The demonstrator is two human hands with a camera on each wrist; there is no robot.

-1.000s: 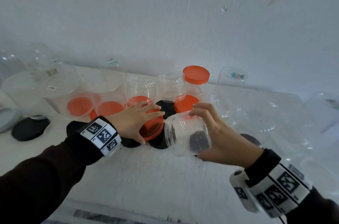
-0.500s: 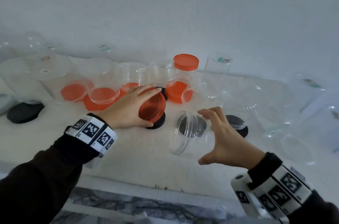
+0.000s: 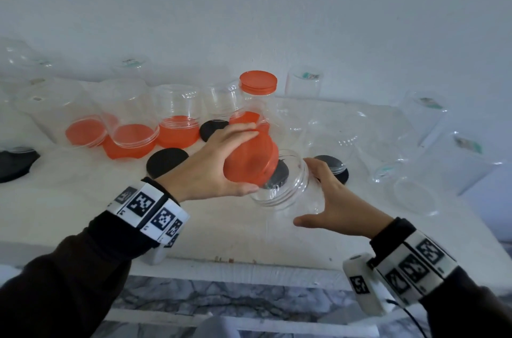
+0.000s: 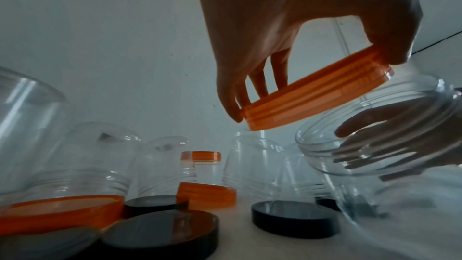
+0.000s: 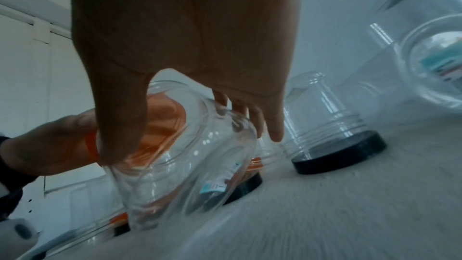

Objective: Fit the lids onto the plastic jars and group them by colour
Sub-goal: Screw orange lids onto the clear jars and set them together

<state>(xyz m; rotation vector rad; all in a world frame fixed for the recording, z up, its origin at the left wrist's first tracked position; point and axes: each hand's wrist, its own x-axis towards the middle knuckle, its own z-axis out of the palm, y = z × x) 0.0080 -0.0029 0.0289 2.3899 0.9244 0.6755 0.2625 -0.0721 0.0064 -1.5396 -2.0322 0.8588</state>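
A white table (image 3: 83,199) runs along a pale wall (image 3: 249,5), and every place below is given from the lidded jar (image 3: 256,105), the one clear jar standing upright near the wall with an orange lid screwed on top. To its left stands a row of clear jars upside down (image 3: 177,107), several of them resting mouth-down in orange lids (image 3: 177,132) that lie on the table. To its right and further out, more clear jars (image 3: 432,168) stand or lie without lids; one of them sits mouth-down in a black lid (image 5: 340,157). In front of the lidded jar, toward the person, loose black lids (image 3: 166,161) lie flat on the table.

Also in front of it, lifted off the table, is the held jar (image 3: 288,188), tilted with its open mouth up and to the left. The right hand (image 3: 338,199) grips this jar round its body, thumb on the near side and fingers curled over the far side, as the right wrist view shows. The left hand (image 3: 210,166) grips an orange lid, the held lid (image 3: 252,160), by its ribbed edge, thumb (image 4: 390,46) on one side and fingers (image 4: 230,106) on the other. The held lid is tilted and sits just beside the mouth of the held jar, partly over its rim; it is not seated on the threads, and whether the two touch cannot be told.
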